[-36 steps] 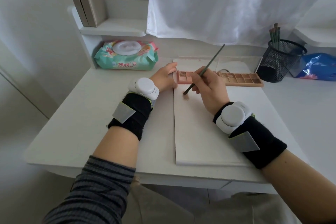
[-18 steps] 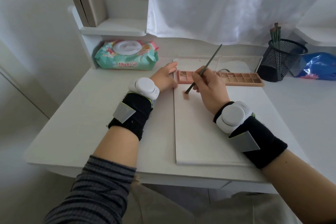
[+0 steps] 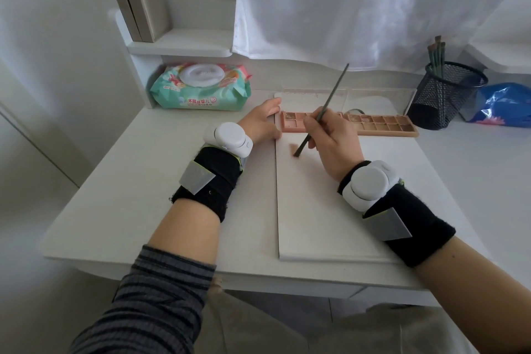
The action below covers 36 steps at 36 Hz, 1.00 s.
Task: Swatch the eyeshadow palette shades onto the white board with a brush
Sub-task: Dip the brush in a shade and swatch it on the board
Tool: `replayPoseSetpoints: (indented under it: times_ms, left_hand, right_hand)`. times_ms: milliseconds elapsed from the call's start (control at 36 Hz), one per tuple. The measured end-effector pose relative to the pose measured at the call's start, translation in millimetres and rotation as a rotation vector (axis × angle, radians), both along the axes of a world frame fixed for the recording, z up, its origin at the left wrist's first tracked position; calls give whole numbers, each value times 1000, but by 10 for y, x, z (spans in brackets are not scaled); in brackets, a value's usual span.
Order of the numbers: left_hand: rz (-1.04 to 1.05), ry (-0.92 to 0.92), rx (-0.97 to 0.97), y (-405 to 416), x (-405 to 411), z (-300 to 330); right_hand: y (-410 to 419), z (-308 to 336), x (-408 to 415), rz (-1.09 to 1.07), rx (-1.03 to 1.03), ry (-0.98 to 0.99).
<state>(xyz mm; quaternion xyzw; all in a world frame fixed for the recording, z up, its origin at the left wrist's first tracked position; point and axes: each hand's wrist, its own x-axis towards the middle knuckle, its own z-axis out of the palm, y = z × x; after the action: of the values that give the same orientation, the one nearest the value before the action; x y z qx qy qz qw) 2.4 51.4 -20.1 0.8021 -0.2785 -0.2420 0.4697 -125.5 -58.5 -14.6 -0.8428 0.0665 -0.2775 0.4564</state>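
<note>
Brush (image 3: 321, 112) tip touches white board (image 3: 330, 210) near its left edge.

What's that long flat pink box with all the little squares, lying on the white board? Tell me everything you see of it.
The eyeshadow palette is a long, flat, dusty-pink tray, seemingly plastic, holding two rows of small square pans in browns, tans and pinks. It lies open across the far end of the white board; its clear lid stands up behind it. The right hand, holding the brush, hides part of its middle. The left hand rests by its left end; contact is unclear.

Bare board (image 3: 321, 210) near side (palette (image 3: 382, 125) beyond)
</note>
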Motion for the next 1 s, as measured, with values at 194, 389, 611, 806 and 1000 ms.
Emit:
replayPoseSetpoints:
  times_ms: [194,389,611,806,1000]
  left_hand:
    - [2,-6,-1,5,3,-8]
    - [-2,11,-7,6,-1,-1]
    - [1,0,-8,0,6,-6]
    - [4,-6,1,-6,1,-13]
    - [9,9,-2,-8,8,-9]
  right_hand:
    - [4,-11,23,17,18,26]
    - [7,-14,-1,27,29,-7]
    - [6,-17,2,21,11,-8]
    - [4,-16,5,16,-37,11]
    - [14,-2,-16,36,18,-32]
